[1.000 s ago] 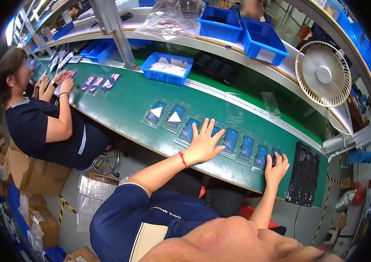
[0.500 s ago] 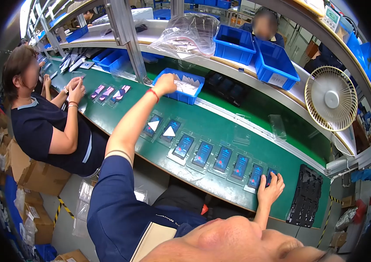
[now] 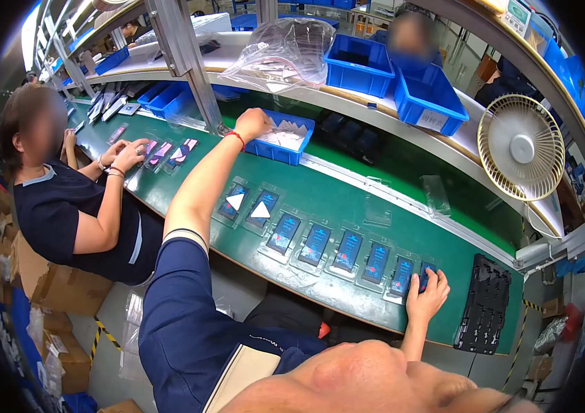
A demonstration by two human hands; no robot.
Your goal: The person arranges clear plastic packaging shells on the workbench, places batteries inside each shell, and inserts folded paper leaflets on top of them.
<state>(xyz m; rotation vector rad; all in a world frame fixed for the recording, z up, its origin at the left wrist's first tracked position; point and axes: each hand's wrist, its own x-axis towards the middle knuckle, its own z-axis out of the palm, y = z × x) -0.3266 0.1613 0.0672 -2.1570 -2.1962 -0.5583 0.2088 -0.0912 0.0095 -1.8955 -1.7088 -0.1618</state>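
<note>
My left hand [image 3: 252,123] is closed at the left side of a blue bin [image 3: 279,154] of white pieces; what its fingertips pinch is hidden. My right hand [image 3: 428,296] rests with fingers apart on the lower part of the rightmost dark rectangular item [image 3: 425,273]. Several similar dark items with blue print lie in a row in clear plastic trays, among them one in the middle [image 3: 347,250]. A white triangle [image 3: 235,202] lies on the leftmost item, and another white triangle [image 3: 260,210] on the item beside it.
A black molded tray [image 3: 483,303] lies at the green table's right end. A co-worker [image 3: 72,206] handles pink-and-dark items [image 3: 162,152] at left. Blue bins [image 3: 430,100], a plastic bag [image 3: 282,55] and a fan [image 3: 521,147] are along the shelf. A metal post [image 3: 193,76] rises behind the table.
My left hand has gone from over the row of items to the blue bin at the upper left. My right hand stays on the rightmost item. The co-worker's hands have moved toward the pink-and-dark items.
</note>
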